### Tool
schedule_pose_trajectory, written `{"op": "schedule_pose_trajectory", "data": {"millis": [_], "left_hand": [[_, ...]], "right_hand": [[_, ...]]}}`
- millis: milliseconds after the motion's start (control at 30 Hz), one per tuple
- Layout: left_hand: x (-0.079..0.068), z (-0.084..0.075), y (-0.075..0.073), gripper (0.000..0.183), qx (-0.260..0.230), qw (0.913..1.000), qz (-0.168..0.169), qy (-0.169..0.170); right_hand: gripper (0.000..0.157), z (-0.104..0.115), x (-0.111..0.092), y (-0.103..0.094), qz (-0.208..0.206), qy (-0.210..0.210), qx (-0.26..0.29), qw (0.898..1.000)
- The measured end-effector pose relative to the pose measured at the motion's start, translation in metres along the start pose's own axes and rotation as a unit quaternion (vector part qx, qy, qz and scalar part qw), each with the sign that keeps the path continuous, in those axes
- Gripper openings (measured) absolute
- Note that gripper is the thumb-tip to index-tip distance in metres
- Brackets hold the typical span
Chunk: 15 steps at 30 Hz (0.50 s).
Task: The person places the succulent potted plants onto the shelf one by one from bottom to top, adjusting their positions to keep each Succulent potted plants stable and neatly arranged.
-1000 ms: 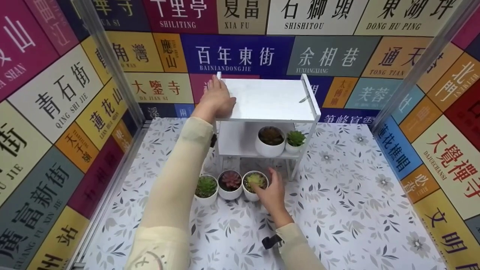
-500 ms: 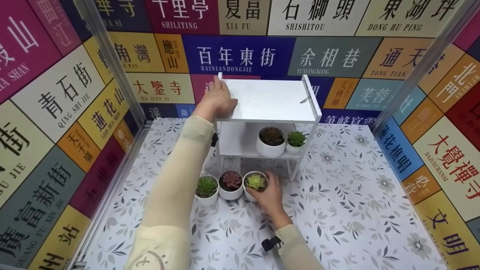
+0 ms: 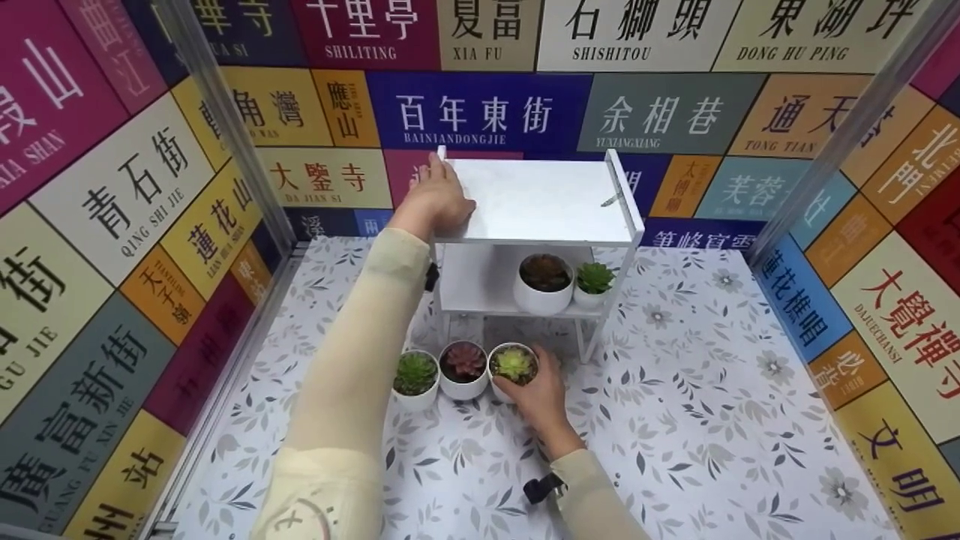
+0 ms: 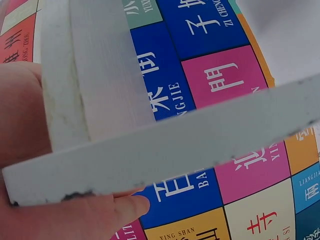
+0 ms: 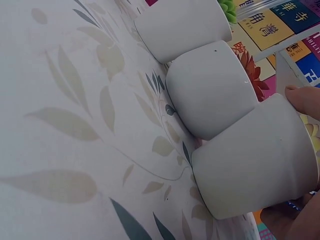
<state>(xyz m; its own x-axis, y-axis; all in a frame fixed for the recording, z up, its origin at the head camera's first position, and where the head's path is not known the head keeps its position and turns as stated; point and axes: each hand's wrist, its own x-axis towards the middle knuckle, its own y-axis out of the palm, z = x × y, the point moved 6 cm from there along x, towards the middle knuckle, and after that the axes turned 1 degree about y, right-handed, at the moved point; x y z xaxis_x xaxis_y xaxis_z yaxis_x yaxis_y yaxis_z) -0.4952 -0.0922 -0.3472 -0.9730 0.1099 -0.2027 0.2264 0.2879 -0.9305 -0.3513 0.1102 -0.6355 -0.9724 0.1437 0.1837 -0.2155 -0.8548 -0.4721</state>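
My left hand (image 3: 439, 199) grips the left side rail of a white two-tier shelf (image 3: 544, 199); in the left wrist view, fingers (image 4: 132, 206) show on the far side of the white board (image 4: 165, 155). My right hand (image 3: 541, 390) holds a white pot (image 5: 255, 160) with a yellow-green succulent (image 3: 514, 363), thumb on the near rim and fingers round the right side. That pot stands on the tabletop, rightmost in a row. To its left are a pot with a reddish succulent (image 3: 463, 363) and one with a green succulent (image 3: 415, 373).
On the lower shelf board (image 3: 476, 289), a larger white pot (image 3: 541, 298) with a dark brown plant stands beside a small potted green succulent (image 3: 594, 279). A leaf-patterned cloth (image 3: 697, 420) covers the table. Walls (image 3: 480, 109) with colourful place-name signs enclose three sides.
My right thumb has shifted from over the yellow-green succulent to the near rim, and the hand has taken hold of that pot. The left hand stays on the shelf rail.
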Motion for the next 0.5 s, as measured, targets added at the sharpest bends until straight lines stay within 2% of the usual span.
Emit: {"op": "schedule_pose_trajectory", "data": {"millis": [167, 500], "left_hand": [[0.0001, -0.0003, -0.0002, 0.086, 0.004, 0.9999, -0.013, -0.001], [0.0044, 0.0018, 0.003, 0.085, 0.029, 0.9977, -0.062, 0.001]], "right_hand": [[0.095, -0.0009, 0.0002, 0.0011, 0.004, 0.003, -0.008, 1.0], [0.101, -0.0006, -0.001, 0.0045, 0.011, 0.011, -0.007, 1.0]]}}
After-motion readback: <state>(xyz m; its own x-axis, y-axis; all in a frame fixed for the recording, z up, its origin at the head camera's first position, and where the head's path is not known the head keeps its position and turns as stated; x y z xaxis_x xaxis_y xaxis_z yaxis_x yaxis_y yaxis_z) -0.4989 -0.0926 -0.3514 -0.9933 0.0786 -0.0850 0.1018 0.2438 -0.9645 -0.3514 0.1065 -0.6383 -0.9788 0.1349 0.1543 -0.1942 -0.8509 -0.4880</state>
